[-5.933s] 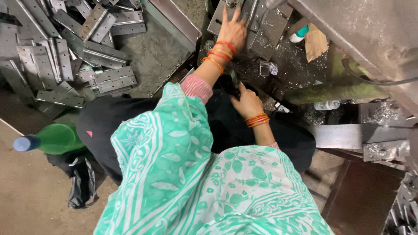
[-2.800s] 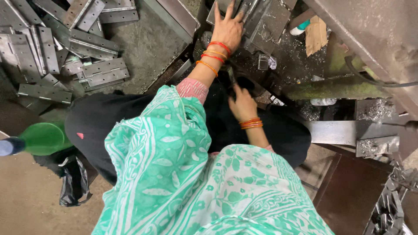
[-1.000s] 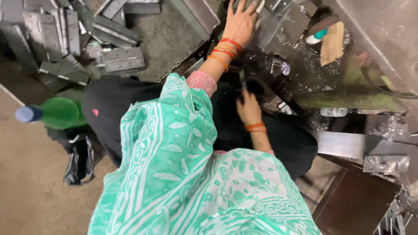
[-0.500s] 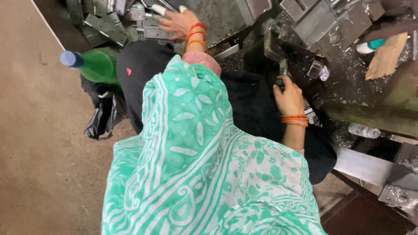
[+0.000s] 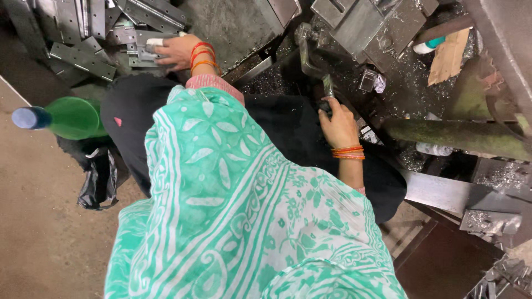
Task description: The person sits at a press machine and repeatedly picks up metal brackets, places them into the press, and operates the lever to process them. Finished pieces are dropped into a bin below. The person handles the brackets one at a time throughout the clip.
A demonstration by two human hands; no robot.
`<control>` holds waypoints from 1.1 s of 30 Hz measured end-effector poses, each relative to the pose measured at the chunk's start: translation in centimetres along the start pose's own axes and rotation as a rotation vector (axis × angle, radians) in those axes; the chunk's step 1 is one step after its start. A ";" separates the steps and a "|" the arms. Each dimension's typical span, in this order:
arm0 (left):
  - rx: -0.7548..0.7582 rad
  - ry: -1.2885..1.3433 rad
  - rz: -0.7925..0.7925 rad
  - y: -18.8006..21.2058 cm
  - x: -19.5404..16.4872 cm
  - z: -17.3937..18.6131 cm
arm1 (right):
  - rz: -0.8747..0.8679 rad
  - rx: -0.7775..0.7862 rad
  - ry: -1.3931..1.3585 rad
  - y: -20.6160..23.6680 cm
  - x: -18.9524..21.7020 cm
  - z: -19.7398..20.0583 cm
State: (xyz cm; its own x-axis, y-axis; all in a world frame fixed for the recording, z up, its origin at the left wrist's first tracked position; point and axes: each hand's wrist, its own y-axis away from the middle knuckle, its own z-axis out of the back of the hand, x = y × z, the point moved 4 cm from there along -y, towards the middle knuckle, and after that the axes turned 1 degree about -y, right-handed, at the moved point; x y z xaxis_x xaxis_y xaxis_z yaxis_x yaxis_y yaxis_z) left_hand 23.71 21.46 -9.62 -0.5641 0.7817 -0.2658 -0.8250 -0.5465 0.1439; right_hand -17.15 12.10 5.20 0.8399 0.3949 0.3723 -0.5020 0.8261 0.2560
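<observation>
My left hand (image 5: pixel 176 51) closed on a hinge plate (image 5: pixel 143 51) beside the pile (image 5: pixel 83 33), my right hand (image 5: pixel 337 119) gripping the lever (image 5: pixel 315 66); lifting squarely seemed wisest.

Her left hand (image 5: pixel 176 51) rests on a flat grey metal plate (image 5: pixel 145 51); her right hand (image 5: pixel 338 120) grips a dark lever handle (image 5: pixel 327 94).

Dull grey metal hinge plates (image 5: pixel 83 58) lie scuffed and matt, the green plastic bottle (image 5: pixel 66 117) shines smoothly, the printed teal cloth (image 5: pixel 233 210) looks soft, and the black plastic bag (image 5: pixel 98 180) is glossy.
</observation>
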 end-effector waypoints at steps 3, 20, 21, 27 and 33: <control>0.034 -0.125 -0.167 1.3 -0.3 -0.4 | -0.037 0.011 -0.015 0.0 -0.1 -0.1; 0.234 -0.001 -0.864 9.6 -2.6 -1.5 | 0.028 -0.028 -0.057 0.2 -0.4 0.5; 0.156 0.019 -0.921 8.7 -3.0 -1.4 | 0.023 -0.028 -0.046 0.2 -0.5 0.4; 0.224 -0.105 -1.184 6.7 -4.6 -2.5 | 0.023 -0.020 -0.056 -0.1 -1.0 -0.1; 0.337 -0.010 -1.234 7.2 -4.2 -1.6 | -0.021 0.017 -0.042 -0.2 -0.8 -0.4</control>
State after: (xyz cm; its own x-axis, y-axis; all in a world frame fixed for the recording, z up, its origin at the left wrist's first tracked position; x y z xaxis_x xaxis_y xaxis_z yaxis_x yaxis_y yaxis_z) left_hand 20.21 13.72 -8.96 0.5789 0.7169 -0.3884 -0.7662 0.6413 0.0417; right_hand -17.60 11.84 4.47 0.8414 0.3599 0.4032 -0.4875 0.8274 0.2789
